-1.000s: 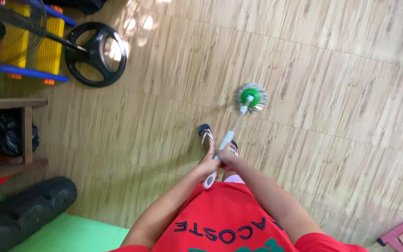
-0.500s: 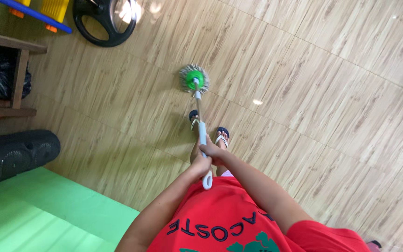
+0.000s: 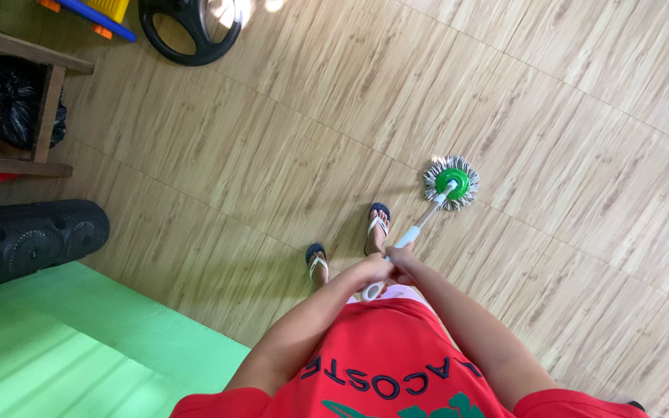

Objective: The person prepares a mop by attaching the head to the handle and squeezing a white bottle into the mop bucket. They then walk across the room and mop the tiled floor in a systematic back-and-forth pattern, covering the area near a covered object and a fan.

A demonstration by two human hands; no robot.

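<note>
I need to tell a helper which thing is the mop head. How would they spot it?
Start at the wood-look floor and find the two sandalled feet near the middle. Just right of them lies the mop head, a round fringe of grey strands. Its bright green centre sets it apart.

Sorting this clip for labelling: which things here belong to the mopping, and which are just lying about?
In use:
left hand
right hand
mop handle
mop head

Lying about:
black speaker
green mat
fan base
black bag
</note>
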